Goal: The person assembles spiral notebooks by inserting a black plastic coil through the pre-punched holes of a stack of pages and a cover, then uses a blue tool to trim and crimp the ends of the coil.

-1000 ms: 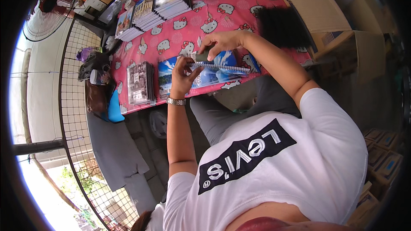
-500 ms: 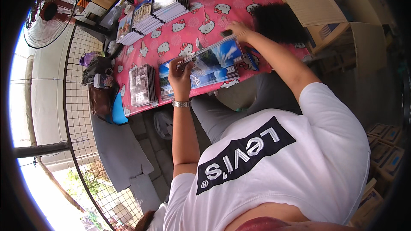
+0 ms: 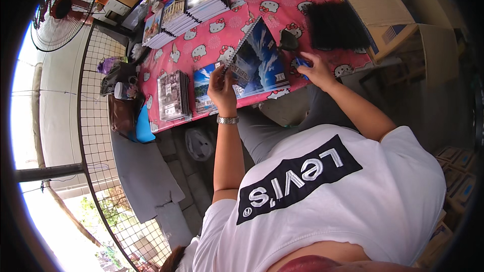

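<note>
You have one spiral notebook (image 3: 257, 58) tilted up off the worktop (image 3: 222, 30), near its front edge. Your left hand (image 3: 222, 88) closes its grip on the notebook's lower left corner. Your right hand (image 3: 315, 70), at 3 o'clock from the notebook, curls its grip over a small blue thing (image 3: 301, 63); what it is you cannot tell. One black stack (image 3: 335, 25) lies at 1 o'clock. Three notebook piles (image 3: 186, 5) sit at 11 o'clock, one stack (image 3: 174, 95) at 8 o'clock. Half a second ago your right hand was on the notebook's top edge; now it has let go and sits lower.
</note>
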Action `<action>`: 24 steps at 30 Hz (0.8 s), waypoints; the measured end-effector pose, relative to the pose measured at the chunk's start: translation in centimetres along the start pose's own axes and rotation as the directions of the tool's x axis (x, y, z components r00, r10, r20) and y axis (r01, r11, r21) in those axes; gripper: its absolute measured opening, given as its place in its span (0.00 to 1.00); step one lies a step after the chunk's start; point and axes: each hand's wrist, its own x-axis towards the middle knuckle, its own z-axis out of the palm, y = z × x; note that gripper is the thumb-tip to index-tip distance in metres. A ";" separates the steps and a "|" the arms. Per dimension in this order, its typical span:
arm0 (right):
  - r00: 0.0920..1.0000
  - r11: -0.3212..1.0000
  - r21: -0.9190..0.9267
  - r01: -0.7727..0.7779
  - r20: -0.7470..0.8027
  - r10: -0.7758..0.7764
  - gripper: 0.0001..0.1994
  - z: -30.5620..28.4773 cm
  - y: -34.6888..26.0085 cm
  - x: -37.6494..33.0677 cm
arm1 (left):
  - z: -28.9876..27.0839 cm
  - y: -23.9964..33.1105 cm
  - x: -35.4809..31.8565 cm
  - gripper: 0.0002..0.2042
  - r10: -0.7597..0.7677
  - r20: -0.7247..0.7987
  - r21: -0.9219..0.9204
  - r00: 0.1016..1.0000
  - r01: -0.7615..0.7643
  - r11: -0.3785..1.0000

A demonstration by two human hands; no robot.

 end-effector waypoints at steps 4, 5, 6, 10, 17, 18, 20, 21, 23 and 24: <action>0.785 0.795 0.042 0.605 0.136 -0.605 0.31 2.3 -8.0 -2.2 | 0.0 -0.1 -0.2 0.10 -0.046 0.003 -0.075 0.999 0.046 0.996; 0.723 0.736 0.061 0.674 0.151 -0.674 0.31 3.2 -9.5 -2.4 | 0.2 0.1 -0.3 0.10 -0.050 -0.010 -0.061 0.999 0.049 0.997; 0.653 0.670 0.082 0.738 0.165 -0.739 0.31 4.1 -10.6 -2.3 | 0.3 0.2 -0.4 0.10 -0.051 -0.025 -0.045 0.998 0.050 0.998; 0.584 0.607 0.069 0.791 0.208 -0.785 0.31 5.8 -12.1 -2.0 | -0.1 0.2 -0.8 0.10 -0.028 -0.034 -0.023 0.999 0.028 0.999; 0.746 0.756 0.605 -0.248 0.617 -0.249 0.22 6.2 -13.0 -1.7 | -0.2 -0.1 -1.1 0.13 0.030 -0.117 0.002 0.993 -0.030 1.000; 0.622 0.471 0.601 -0.645 0.772 -0.132 0.21 6.0 -13.5 -1.9 | -0.3 0.2 -1.1 0.13 0.036 -0.131 -0.003 0.991 -0.037 0.999; 0.727 0.621 0.705 -0.342 0.617 -0.300 0.20 7.5 -12.1 -3.0 | -1.9 0.5 -0.6 0.13 0.071 -0.096 -0.021 0.993 -0.073 0.997; 0.762 0.794 0.607 -0.045 0.535 -0.366 0.22 6.0 -12.2 -3.1 | -2.7 1.6 0.3 0.11 0.117 -0.099 0.037 0.988 -0.114 0.993; 0.801 0.868 0.311 0.387 0.353 -0.483 0.26 3.0 -10.6 -2.7 | -4.1 5.4 2.4 0.09 0.165 -0.096 0.154 0.982 -0.150 0.977; 0.815 0.851 0.171 0.496 0.246 -0.524 0.28 1.9 -8.8 -2.0 | -4.6 7.7 3.4 0.08 0.165 -0.097 0.212 0.982 -0.141 0.967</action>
